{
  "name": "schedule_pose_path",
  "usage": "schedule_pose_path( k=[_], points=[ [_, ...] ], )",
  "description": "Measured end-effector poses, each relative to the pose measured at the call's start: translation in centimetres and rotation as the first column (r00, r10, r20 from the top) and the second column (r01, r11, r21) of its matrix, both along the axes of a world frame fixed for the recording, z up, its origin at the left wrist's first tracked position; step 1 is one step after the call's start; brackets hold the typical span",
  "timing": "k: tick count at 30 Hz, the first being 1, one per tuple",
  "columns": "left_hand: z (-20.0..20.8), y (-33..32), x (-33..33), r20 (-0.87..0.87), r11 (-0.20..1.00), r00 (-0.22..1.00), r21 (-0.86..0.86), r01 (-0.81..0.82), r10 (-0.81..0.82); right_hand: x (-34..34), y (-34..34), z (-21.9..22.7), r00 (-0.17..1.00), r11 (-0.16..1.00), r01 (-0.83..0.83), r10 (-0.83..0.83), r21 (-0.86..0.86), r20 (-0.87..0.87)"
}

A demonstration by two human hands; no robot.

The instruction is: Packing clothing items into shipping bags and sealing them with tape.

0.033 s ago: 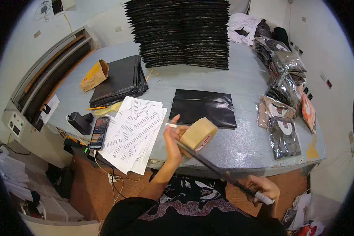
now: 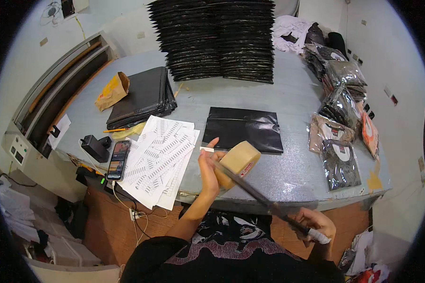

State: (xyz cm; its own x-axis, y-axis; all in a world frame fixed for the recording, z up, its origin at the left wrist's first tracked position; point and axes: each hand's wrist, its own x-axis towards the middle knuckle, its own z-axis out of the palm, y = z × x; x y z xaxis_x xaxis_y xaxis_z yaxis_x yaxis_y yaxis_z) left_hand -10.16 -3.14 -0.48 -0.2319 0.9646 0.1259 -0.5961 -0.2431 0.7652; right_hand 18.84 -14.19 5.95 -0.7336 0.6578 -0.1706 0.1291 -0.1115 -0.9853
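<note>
My left hand [image 2: 208, 173] is closed round a wide roll of tan packing tape [image 2: 244, 156], in front of the chest and over the table's near edge. A small white slip [image 2: 206, 149] sits at its fingertips. My right hand [image 2: 322, 222], lower and to the right, grips what look like long dark scissors [image 2: 251, 191] with a white-wrapped handle. Their blade slants up leftward, its far end beside the tape roll. Motion blurs the part near the right hand. Just beyond the roll, a flat black plastic pouch [image 2: 243, 125] lies on the table.
Printed paper sheets [image 2: 163, 155] and a phone [image 2: 118, 160] lie to the left. Behind them are stacked black pouches [image 2: 144, 94] and a crumpled paper bag [image 2: 112, 93]. A tall double stack of black pouches [image 2: 217, 42] stands at the back. Clear-bagged garments [image 2: 340, 162] line the right side.
The scissors and their white-wrapped handle shift very slightly. Both hands stay almost in place, and the tape roll barely moves.
</note>
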Motion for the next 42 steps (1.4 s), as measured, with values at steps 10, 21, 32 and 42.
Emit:
schedule_pose_path(
  k=[10, 21, 32, 42],
  points=[
    [-1.3, 1.6, 6.4, 0.061, 0.977, 0.976, -0.026, 0.212, -0.210, -1.9, 1.1, 0.7, 0.634, 0.639, 0.694, -0.761, 0.333, 0.140],
    [-2.0, 1.5, 17.9, 0.183, 0.973, 0.956, 0.027, 0.230, -0.231, 4.3, 3.4, -3.8, 0.248, 0.463, 0.463, -0.886, 0.756, 0.391],
    [-1.6, 2.8, 22.5, 0.052, 0.967, 0.967, -0.039, 0.253, -0.250, 4.6, 4.5, -5.8, 0.105, 0.517, 0.169, -0.856, 0.839, 0.507],
    [-0.7, 2.1, 21.8, -0.023, 0.951, 0.951, 0.021, 0.310, -0.310, 3.1, 5.3, -6.8, 0.049, 0.446, 0.171, -0.894, 0.879, 0.445]
  ],
)
